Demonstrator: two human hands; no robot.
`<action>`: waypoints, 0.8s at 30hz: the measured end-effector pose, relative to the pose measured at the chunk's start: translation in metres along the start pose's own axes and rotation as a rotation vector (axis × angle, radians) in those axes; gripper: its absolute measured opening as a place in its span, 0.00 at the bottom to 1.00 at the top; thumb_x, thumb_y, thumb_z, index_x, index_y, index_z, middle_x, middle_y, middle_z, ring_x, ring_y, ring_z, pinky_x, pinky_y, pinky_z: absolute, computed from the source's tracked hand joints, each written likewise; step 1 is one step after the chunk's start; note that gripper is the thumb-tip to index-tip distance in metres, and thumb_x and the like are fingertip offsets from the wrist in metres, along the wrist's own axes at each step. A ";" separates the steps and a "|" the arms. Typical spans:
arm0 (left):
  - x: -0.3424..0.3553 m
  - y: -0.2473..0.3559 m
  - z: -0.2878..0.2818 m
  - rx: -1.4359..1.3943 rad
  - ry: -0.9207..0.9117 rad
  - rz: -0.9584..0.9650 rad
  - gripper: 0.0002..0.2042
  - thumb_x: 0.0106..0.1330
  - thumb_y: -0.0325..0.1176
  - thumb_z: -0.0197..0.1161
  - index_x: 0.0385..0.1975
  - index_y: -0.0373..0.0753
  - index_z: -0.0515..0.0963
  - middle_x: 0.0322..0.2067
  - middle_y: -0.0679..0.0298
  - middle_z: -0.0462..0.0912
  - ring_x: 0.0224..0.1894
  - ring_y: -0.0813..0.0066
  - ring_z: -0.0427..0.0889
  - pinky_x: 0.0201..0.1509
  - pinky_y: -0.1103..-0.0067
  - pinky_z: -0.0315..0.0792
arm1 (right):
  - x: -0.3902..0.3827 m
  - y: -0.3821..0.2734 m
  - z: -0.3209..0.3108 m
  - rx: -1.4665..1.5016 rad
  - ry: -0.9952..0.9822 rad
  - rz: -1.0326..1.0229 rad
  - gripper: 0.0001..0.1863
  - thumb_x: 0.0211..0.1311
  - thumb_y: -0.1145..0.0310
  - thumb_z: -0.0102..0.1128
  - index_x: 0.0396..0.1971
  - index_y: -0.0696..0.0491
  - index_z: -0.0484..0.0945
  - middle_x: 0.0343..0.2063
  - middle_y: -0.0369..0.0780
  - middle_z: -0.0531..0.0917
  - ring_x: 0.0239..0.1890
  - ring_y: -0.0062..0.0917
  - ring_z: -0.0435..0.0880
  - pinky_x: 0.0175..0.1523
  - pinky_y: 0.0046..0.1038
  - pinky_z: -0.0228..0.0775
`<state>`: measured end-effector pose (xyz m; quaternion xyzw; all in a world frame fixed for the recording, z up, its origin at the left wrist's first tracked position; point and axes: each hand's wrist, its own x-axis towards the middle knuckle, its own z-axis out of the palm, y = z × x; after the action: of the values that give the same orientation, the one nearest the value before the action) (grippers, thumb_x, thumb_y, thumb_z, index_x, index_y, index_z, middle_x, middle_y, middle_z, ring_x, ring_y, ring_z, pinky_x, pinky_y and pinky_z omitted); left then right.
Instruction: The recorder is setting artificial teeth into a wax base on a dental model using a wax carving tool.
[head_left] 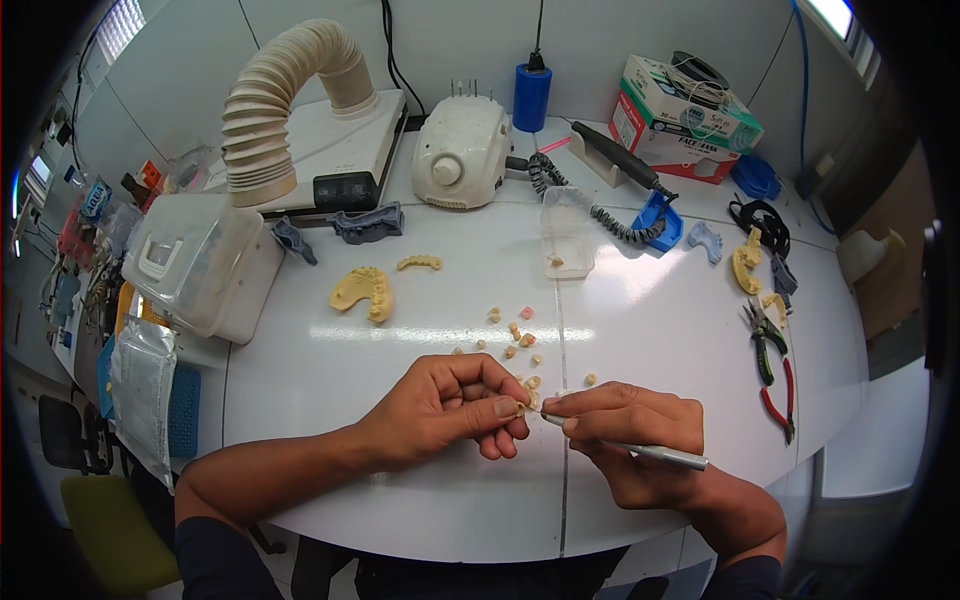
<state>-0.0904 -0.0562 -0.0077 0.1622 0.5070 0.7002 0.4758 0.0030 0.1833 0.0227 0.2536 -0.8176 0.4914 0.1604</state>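
Note:
My left hand point(450, 405) is closed in a pinch, with a small tooth-coloured dental piece point(524, 404) between thumb and fingertips. Held like a pencil in my right hand point(640, 430) is a slim silver pen-shaped tool point(672, 457), whose tip end points at that piece. The fingertips of both hands nearly meet, and the exact contact there is too small to tell. Just beyond them several loose tooth crowns point(511, 352), cream and a few pinkish, lie scattered on the white table point(450, 510).
A yellow dental cast point(365, 292) and a tooth arch point(419, 262) lie left of centre. Behind stand a white control box point(460, 155), a clear plastic box point(567, 235) and a ribbed hose point(262, 110). Green-handled pliers point(763, 345) and red-handled pliers point(782, 405) lie right.

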 end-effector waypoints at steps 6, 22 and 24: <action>-0.001 0.000 0.001 0.009 0.020 -0.008 0.08 0.78 0.27 0.59 0.49 0.30 0.77 0.37 0.54 0.86 0.35 0.75 0.88 0.37 0.84 0.83 | 0.000 -0.002 -0.001 0.020 -0.014 0.024 0.13 0.53 0.86 0.73 0.37 0.57 0.84 0.40 0.47 0.90 0.39 0.35 0.92 0.42 0.28 0.85; 0.002 0.000 0.000 0.010 0.004 -0.037 0.11 0.81 0.33 0.56 0.50 0.30 0.77 0.36 0.55 0.86 0.34 0.75 0.88 0.36 0.84 0.82 | 0.000 0.002 0.000 -0.008 0.003 0.000 0.13 0.54 0.84 0.74 0.39 0.57 0.84 0.39 0.47 0.91 0.39 0.35 0.93 0.43 0.28 0.85; 0.001 0.000 0.001 0.011 0.015 -0.040 0.11 0.81 0.33 0.57 0.50 0.30 0.77 0.36 0.55 0.86 0.34 0.75 0.88 0.36 0.84 0.82 | 0.000 0.002 0.000 -0.006 0.000 0.005 0.13 0.54 0.84 0.74 0.39 0.57 0.84 0.39 0.47 0.90 0.39 0.35 0.93 0.43 0.28 0.85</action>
<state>-0.0909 -0.0549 -0.0074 0.1494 0.5177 0.6887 0.4851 0.0023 0.1843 0.0213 0.2512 -0.8196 0.4894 0.1600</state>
